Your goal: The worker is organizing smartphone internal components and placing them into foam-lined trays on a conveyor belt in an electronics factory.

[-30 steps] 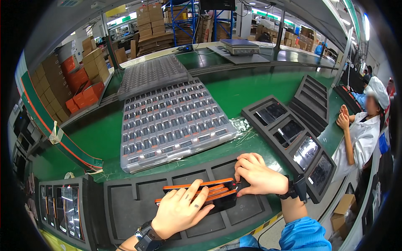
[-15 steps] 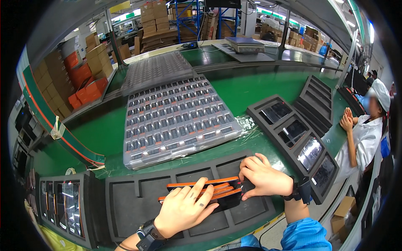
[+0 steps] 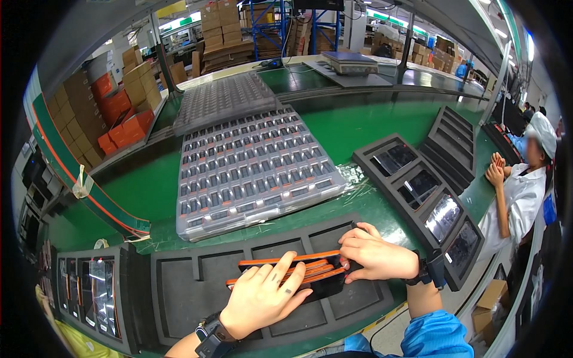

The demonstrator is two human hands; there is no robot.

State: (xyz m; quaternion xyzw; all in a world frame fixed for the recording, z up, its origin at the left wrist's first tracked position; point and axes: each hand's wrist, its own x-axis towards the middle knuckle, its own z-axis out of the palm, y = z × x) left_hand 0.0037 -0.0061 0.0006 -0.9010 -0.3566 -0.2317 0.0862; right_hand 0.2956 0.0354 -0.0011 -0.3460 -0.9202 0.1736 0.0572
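Observation:
A small stack of flat, phone-like devices with orange edges (image 3: 316,276) is tilted on its side above a black foam tray (image 3: 195,268). My left hand (image 3: 259,301) is closed over the left part of the stack, fingers across the top edges. At the stack's right end, my right hand (image 3: 382,258) is closed in a pinch against the ends of the devices. A small dark area shows between its thumb and fingers; whether it is a separate piece I cannot make out. The tray's compartments beneath are partly hidden by my hands.
A clear plastic tray (image 3: 256,170) with rows of small dark parts lies ahead on the green bench. Foam trays holding dark-screened devices stand right (image 3: 421,209) and left (image 3: 122,298). More foam trays (image 3: 449,140) are stacked farther right, near a co-worker in white (image 3: 516,203).
My right hand has shifted very slightly left against the ends of the devices, its fingers curled a little more. My left hand and the stack stay put.

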